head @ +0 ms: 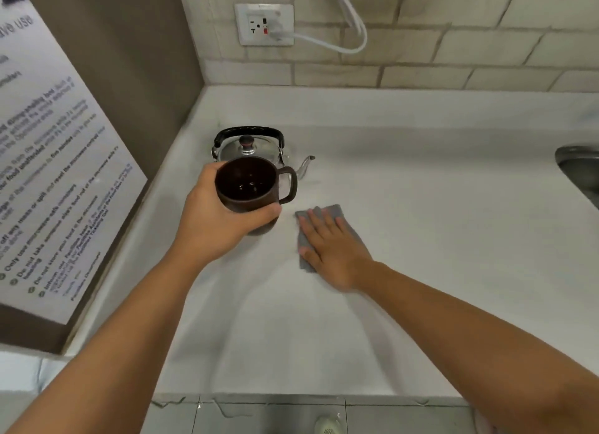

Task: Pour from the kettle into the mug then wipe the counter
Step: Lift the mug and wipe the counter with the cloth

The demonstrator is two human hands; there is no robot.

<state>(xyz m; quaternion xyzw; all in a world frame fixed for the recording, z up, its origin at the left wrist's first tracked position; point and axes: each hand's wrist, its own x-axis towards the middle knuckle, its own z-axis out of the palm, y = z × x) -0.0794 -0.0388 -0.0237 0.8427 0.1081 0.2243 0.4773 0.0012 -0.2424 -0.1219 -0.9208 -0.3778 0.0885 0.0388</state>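
My left hand [215, 219] grips a dark brown mug [251, 187] and holds it raised above the white counter [405, 232], its handle pointing right. Liquid glints inside the mug. Behind it stands a steel kettle [248, 150] with a black handle, its spout pointing right. A grey cloth [304, 239] lies flat on the counter to the right of the mug, and my right hand [330, 249] presses on it with fingers spread.
A steel sink [580, 174] cuts into the counter at the far right. A brick wall at the back carries a socket [264, 25] with a white cable plugged in. A printed notice [55, 161] covers the left side wall. The counter's front edge runs near the bottom.
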